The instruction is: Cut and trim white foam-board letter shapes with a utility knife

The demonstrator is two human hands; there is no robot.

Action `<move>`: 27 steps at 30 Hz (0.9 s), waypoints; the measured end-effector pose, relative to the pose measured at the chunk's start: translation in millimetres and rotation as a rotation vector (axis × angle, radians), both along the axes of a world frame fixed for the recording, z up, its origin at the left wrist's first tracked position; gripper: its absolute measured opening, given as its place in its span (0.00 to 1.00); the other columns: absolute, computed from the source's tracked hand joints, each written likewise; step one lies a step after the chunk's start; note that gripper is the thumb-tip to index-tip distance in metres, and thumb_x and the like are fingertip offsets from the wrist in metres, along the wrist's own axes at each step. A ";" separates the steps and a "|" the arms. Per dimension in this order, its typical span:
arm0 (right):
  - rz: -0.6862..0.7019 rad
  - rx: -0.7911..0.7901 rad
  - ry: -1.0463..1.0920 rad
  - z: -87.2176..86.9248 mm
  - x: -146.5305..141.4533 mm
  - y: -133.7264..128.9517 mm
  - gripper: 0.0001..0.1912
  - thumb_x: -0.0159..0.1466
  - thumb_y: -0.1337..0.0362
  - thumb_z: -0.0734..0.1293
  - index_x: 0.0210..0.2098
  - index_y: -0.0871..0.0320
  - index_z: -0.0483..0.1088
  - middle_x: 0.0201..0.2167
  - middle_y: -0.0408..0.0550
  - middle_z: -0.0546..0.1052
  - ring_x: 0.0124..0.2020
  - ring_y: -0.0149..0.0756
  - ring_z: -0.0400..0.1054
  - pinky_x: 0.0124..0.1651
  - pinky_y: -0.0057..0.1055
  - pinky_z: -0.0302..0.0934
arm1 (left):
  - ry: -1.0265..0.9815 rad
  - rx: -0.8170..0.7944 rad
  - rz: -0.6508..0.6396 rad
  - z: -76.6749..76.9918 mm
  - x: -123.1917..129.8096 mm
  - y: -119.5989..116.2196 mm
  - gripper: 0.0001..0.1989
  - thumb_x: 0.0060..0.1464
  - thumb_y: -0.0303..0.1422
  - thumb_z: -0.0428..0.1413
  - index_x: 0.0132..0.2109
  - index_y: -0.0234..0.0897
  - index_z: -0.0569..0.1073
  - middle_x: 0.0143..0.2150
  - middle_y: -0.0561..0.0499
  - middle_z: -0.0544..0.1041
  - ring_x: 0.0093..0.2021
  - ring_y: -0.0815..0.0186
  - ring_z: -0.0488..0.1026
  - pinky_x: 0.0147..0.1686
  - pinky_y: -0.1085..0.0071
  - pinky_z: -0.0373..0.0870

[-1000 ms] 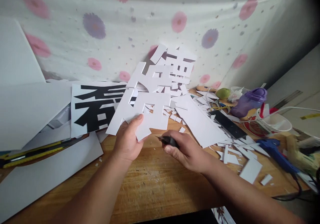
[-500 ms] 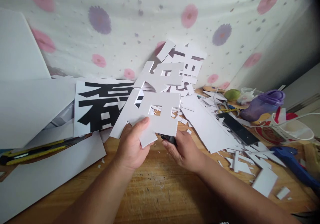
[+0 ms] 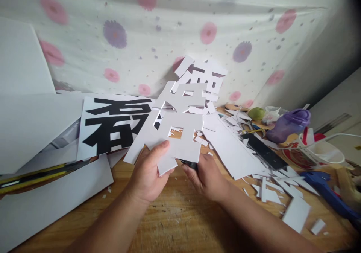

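Observation:
My left hand (image 3: pixel 150 170) grips a white foam-board character cutout (image 3: pixel 184 147) by its near edge, thumb on top and fingers underneath. A square opening near its middle shows the tabletop through it. At the cutout's near right corner, my right hand (image 3: pixel 207 176) is closed round a dark tool (image 3: pixel 187 164), mostly hidden by the board and fingers. Just beyond, an upper white cutout section (image 3: pixel 186 99) overlaps or adjoins it; I cannot tell whether they are joined. A printed sheet with black strokes (image 3: pixel 105 132) lies to the left.
More white cutouts (image 3: pixel 207 66) lean against the flowered curtain (image 3: pixel 169 27). White board sheets (image 3: pixel 39 132) and a yellow-black utility knife (image 3: pixel 42 174) lie left. On the right are board scraps (image 3: pixel 296 213), a black bar (image 3: pixel 265 151), scissors (image 3: pixel 249 127), a purple container (image 3: pixel 290 125) and a blue tool (image 3: pixel 321 187).
The head view has tipped up slightly, so the table things sit lower in it. Both hands keep their hold, and the cutout is at nearly the same angle.

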State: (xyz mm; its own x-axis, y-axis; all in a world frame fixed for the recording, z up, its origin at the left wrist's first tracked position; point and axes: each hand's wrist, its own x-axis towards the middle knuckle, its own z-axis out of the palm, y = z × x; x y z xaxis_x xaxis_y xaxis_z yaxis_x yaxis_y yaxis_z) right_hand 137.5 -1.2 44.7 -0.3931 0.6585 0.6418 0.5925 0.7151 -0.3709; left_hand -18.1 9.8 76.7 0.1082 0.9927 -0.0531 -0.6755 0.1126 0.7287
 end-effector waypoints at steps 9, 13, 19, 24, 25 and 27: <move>0.021 -0.055 -0.010 -4.7 1.5 -0.2 0.06 0.68 0.63 0.58 0.40 0.57 0.65 0.31 0.50 0.77 0.30 0.38 0.71 0.32 0.31 0.63 | -0.011 -0.067 -0.038 -0.9 5.1 -4.4 0.15 0.37 0.34 0.69 0.32 0.37 0.73 0.22 0.60 0.71 0.14 0.80 0.53 0.13 0.82 0.54; 0.051 -0.126 0.004 -5.0 -0.2 -0.8 0.08 0.68 0.61 0.57 0.40 0.58 0.65 0.34 0.52 0.77 0.37 0.41 0.71 0.37 0.35 0.65 | -0.021 -0.066 -0.038 -2.7 6.9 -6.5 0.14 0.37 0.34 0.69 0.29 0.37 0.72 0.21 0.60 0.70 0.14 0.80 0.52 0.13 0.82 0.54; 0.056 -0.123 0.038 -7.3 -0.9 -1.2 0.09 0.68 0.60 0.57 0.41 0.58 0.65 0.35 0.53 0.77 0.37 0.40 0.71 0.39 0.35 0.66 | -0.021 -0.042 -0.012 -2.9 9.5 -7.3 0.12 0.38 0.33 0.68 0.29 0.38 0.73 0.22 0.59 0.71 0.17 0.76 0.60 0.13 0.81 0.57; 0.093 0.028 0.140 -5.6 -1.3 -4.1 0.07 0.67 0.60 0.60 0.38 0.56 0.65 0.30 0.47 0.75 0.30 0.36 0.68 0.32 0.31 0.62 | -0.083 0.053 -0.013 -0.2 11.3 -10.8 0.11 0.39 0.33 0.69 0.30 0.40 0.75 0.30 0.55 0.77 0.28 0.70 0.72 0.25 0.77 0.72; 0.096 0.050 0.151 -5.0 -1.6 -4.9 0.06 0.67 0.60 0.60 0.38 0.55 0.65 0.29 0.46 0.75 0.29 0.35 0.68 0.30 0.30 0.61 | -0.085 0.072 -0.021 0.4 11.4 -11.8 0.11 0.40 0.33 0.69 0.31 0.40 0.76 0.32 0.55 0.78 0.30 0.70 0.73 0.28 0.76 0.73; 0.097 0.087 0.171 -3.9 -2.0 -6.5 0.04 0.66 0.62 0.61 0.37 0.55 0.64 0.27 0.45 0.73 0.27 0.34 0.67 0.29 0.29 0.60 | -0.077 0.098 -0.041 1.1 10.9 -13.1 0.11 0.40 0.33 0.69 0.33 0.41 0.77 0.30 0.56 0.77 0.29 0.70 0.73 0.27 0.76 0.73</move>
State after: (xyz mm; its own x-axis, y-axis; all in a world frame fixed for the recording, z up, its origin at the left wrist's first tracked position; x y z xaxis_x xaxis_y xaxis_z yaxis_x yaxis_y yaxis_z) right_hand 135.5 -7.7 40.8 -0.3321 0.5622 0.7574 0.4531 0.7993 -0.3947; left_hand -7.2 -3.4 77.8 0.1486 0.9874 0.0543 -0.7260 0.0717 0.6840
